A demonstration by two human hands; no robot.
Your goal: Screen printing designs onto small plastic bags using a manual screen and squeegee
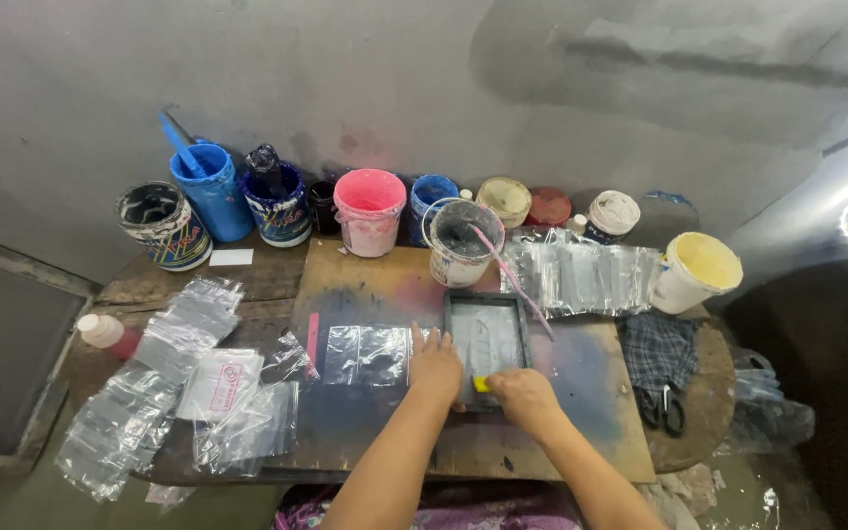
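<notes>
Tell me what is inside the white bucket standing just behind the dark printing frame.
The white bucket holds dark grey paint smeared up its inner wall, and a pink stick leans out over the rim toward the dark printing frame. How deep the paint is cannot be seen.

Both forearms run off the bottom edge; the right hand covers most of a small yellow tool, its shape impossible to make out.

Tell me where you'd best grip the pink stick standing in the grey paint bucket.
Probably the lower free end of the pink stick, approached from the front right. It leans out over the rim of the grey bucket toward the dark screen frame, so that end hangs clear while the other sits in paint.
</notes>
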